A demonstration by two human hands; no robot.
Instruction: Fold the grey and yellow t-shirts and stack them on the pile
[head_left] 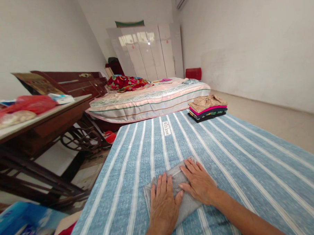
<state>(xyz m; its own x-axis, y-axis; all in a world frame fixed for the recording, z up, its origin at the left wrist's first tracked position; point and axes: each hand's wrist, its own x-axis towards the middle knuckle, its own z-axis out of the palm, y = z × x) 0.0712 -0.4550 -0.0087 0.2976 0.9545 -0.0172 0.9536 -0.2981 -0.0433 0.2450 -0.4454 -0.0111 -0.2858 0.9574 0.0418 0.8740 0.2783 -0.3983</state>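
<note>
folded grey fabric piece (188,209): on blue-and-white striped cloth (130,174) | left hand (164,205), right hand (201,185): open, palms down on it, gripping nothing | progress: looks nearly flat; neat multicoloured garment stack (208,107) well apart

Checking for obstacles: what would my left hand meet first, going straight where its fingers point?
Past the cloth, your left hand would cross the sheet, likely meeting its flat label first; depth is unclear.

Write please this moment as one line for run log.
left hand: flat on grey cloth | right hand: flat on same cloth | under cloth: blue striped cover | far edge: stack of folded clothes
</note>
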